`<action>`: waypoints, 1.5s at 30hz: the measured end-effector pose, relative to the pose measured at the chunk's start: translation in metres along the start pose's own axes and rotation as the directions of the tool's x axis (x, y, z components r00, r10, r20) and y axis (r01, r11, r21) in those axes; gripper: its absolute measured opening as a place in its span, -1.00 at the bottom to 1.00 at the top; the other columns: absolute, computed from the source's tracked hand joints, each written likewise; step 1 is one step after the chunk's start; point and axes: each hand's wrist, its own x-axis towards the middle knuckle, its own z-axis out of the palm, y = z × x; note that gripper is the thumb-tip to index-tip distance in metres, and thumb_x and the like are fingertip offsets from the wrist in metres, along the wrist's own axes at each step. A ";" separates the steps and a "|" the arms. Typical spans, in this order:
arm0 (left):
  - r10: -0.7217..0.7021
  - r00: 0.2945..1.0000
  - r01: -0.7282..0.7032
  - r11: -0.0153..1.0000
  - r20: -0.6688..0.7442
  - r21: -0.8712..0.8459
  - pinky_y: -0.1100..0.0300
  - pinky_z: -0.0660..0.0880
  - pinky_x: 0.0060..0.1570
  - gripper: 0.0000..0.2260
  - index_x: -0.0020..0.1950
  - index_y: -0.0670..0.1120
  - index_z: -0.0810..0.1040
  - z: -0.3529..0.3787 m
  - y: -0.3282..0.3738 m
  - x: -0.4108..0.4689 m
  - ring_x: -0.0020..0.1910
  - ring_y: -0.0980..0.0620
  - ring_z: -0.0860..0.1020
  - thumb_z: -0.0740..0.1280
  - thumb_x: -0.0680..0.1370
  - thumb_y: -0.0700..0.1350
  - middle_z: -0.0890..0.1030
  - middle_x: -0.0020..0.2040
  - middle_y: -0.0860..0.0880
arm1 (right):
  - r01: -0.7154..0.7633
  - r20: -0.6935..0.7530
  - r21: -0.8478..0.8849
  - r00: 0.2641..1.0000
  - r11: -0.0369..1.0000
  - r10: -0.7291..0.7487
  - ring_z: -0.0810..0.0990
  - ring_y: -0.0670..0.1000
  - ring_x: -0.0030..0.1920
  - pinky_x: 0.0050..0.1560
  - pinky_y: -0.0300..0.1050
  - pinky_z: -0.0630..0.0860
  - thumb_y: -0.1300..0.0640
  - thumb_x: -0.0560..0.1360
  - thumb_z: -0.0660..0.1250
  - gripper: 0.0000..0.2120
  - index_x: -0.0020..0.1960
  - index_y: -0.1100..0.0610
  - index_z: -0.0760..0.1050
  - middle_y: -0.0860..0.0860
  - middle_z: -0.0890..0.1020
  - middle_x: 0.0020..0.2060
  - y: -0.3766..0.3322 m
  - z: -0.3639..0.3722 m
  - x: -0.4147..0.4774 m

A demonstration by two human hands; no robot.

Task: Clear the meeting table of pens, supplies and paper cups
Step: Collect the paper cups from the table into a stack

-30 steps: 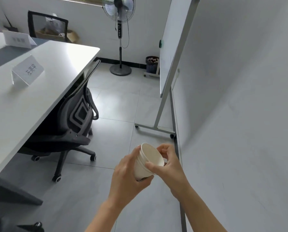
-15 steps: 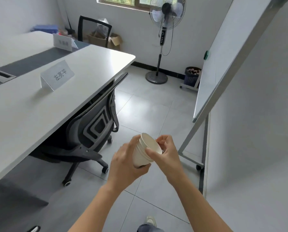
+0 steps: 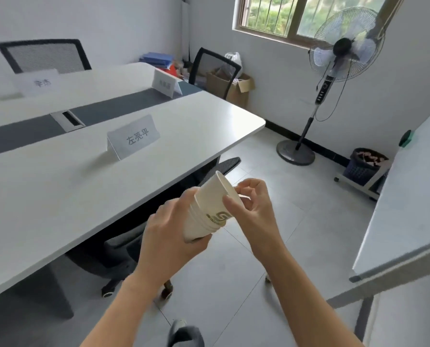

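Note:
A stack of several nested white paper cups (image 3: 210, 206) with a green logo is held tilted in front of me, above the floor beside the meeting table (image 3: 59, 196). My left hand (image 3: 170, 234) wraps around the stack's lower part. My right hand (image 3: 252, 209) pinches the rim and side of the top cup with thumb and fingers. The white table top to my left carries three name cards: one near me (image 3: 133, 136), one at the far end (image 3: 164, 83), one at the far left (image 3: 37, 81).
A black office chair (image 3: 134, 241) is tucked under the table. A standing fan (image 3: 334, 78) and a dark waste basket (image 3: 365, 165) stand by the far wall. A whiteboard (image 3: 414, 191) on a stand fills the right. Cardboard boxes (image 3: 234, 88) sit under the window.
My view has swung left toward the table and window. Both hands keep the cup stack; it now sits a little higher and more tilted.

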 end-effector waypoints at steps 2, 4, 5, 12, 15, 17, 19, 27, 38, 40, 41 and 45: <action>-0.018 0.998 0.019 1.000 -0.052 0.014 0.11 0.39 -0.07 -0.42 0.21 0.22 0.20 -0.007 -0.012 0.034 -0.10 0.03 0.45 0.21 0.20 0.22 0.47 -0.04 0.11 | 0.032 0.043 0.026 0.999 0.999 -0.033 0.52 0.01 -0.02 -0.26 -0.28 0.46 0.01 0.23 0.35 -0.71 -0.12 -0.11 0.31 0.09 0.50 0.01 -0.014 0.011 0.043; -0.021 0.995 0.026 0.999 -0.096 0.046 0.06 0.44 -0.06 -0.40 0.22 0.21 0.17 -0.013 -0.030 0.070 -0.07 -0.02 0.48 0.21 0.22 0.23 0.51 0.01 0.04 | 0.058 0.075 0.051 0.995 0.997 -0.062 0.52 0.02 -0.04 -0.21 -0.24 0.45 0.00 0.23 0.36 -0.70 -0.10 -0.12 0.32 0.06 0.51 0.00 -0.025 0.024 0.084; -0.034 0.993 0.041 0.997 -0.112 0.066 0.03 0.47 -0.05 -0.40 0.24 0.20 0.15 -0.015 -0.040 0.087 -0.05 -0.03 0.49 0.23 0.23 0.23 0.52 0.03 0.01 | 0.064 0.081 0.058 0.994 0.996 -0.069 0.53 0.03 -0.02 -0.20 -0.21 0.45 0.00 0.24 0.37 -0.69 -0.09 -0.12 0.32 0.05 0.51 -0.01 -0.030 0.031 0.104; -0.315 0.935 0.333 0.938 -0.164 0.093 -0.07 0.44 0.11 -0.22 0.45 0.05 0.10 -0.009 -0.114 0.166 0.19 -0.17 0.44 0.46 0.35 -0.02 0.45 0.27 -0.13 | 0.075 0.021 0.007 0.997 0.997 -0.075 0.52 0.03 -0.03 -0.17 -0.22 0.45 0.14 0.42 0.39 -0.63 0.12 0.03 0.27 0.06 0.47 -0.01 -0.025 0.055 0.231; -0.417 0.894 0.430 0.901 -0.164 0.053 -0.06 0.44 0.13 -0.22 0.45 0.03 0.11 0.000 -0.139 0.175 0.20 -0.13 0.44 0.47 0.35 -0.02 0.43 0.30 -0.09 | 0.036 0.017 -0.138 0.999 0.990 -0.034 0.49 -0.03 -0.09 -0.27 -0.27 0.38 0.15 0.39 0.42 -0.59 0.11 0.03 0.27 0.14 0.44 0.08 0.004 0.058 0.282; -0.473 0.862 0.488 0.871 -0.182 0.049 -0.04 0.44 0.13 -0.25 0.43 0.03 0.15 0.006 -0.153 0.180 0.20 -0.11 0.45 0.47 0.34 -0.01 0.44 0.29 -0.05 | 0.007 0.038 -0.239 0.999 0.971 0.002 0.50 0.07 0.00 -0.29 -0.24 0.39 0.15 0.35 0.44 -0.56 0.12 0.04 0.30 0.19 0.43 0.13 0.030 0.058 0.315; -0.527 0.825 0.546 0.837 -0.204 0.046 -0.03 0.45 0.10 -0.29 0.39 0.04 0.19 0.013 -0.163 0.185 0.16 -0.09 0.46 0.47 0.33 -0.01 0.47 0.24 -0.03 | -0.004 0.077 -0.342 0.996 0.940 0.033 0.49 0.14 0.08 -0.20 -0.17 0.46 0.16 0.33 0.46 -0.50 0.18 0.09 0.31 0.21 0.41 0.16 0.052 0.056 0.345; -0.688 0.640 0.737 0.675 -0.341 0.023 0.02 0.46 0.07 -0.31 0.39 0.03 0.20 0.052 -0.165 0.217 0.13 -0.10 0.48 0.45 0.34 -0.02 0.48 0.22 -0.02 | 0.131 0.312 -0.558 0.948 0.819 0.061 0.44 0.16 0.16 0.09 -0.05 0.42 0.16 0.37 0.44 -0.43 0.29 0.16 0.27 0.15 0.35 0.21 0.099 0.057 0.448; -0.800 0.389 0.881 0.468 -0.458 -0.070 0.06 0.46 0.09 -0.27 0.43 0.03 0.13 0.103 -0.138 0.223 0.16 -0.04 0.46 0.43 0.37 0.05 0.43 0.27 0.01 | 0.265 0.525 -0.625 0.839 0.734 0.144 0.38 0.24 0.23 0.19 0.11 0.43 0.14 0.38 0.40 -0.45 0.31 0.15 0.30 0.17 0.27 0.32 0.150 0.071 0.499; -0.799 0.365 0.887 0.454 -0.477 -0.082 0.07 0.46 0.10 -0.27 0.43 0.03 0.13 0.106 -0.137 0.221 0.16 -0.03 0.46 0.43 0.37 0.05 0.43 0.27 0.01 | 0.333 0.525 -0.665 0.845 0.669 0.102 0.28 0.27 0.31 0.25 0.11 0.35 0.08 0.37 0.42 -0.41 0.33 0.12 0.29 0.20 0.22 0.37 0.150 0.072 0.498; -0.798 0.359 0.888 0.452 -0.483 -0.087 0.07 0.45 0.10 -0.28 0.43 0.03 0.13 0.107 -0.136 0.221 0.16 -0.03 0.46 0.43 0.37 0.04 0.43 0.28 0.01 | 0.372 0.526 -0.683 0.848 0.629 0.069 0.22 0.27 0.35 0.28 0.12 0.30 0.04 0.37 0.43 -0.40 0.34 0.11 0.29 0.21 0.19 0.40 0.148 0.072 0.496; -0.779 0.416 0.867 0.496 -0.469 -0.054 0.09 0.44 0.12 -0.27 0.43 0.04 0.14 0.109 -0.136 0.227 0.17 -0.02 0.45 0.44 0.36 0.02 0.43 0.27 0.01 | 0.475 0.590 -0.561 0.804 0.678 -0.075 0.14 0.20 0.42 0.35 0.04 0.19 -0.01 0.44 0.36 -0.51 0.30 0.13 0.36 0.18 0.18 0.42 0.127 0.075 0.466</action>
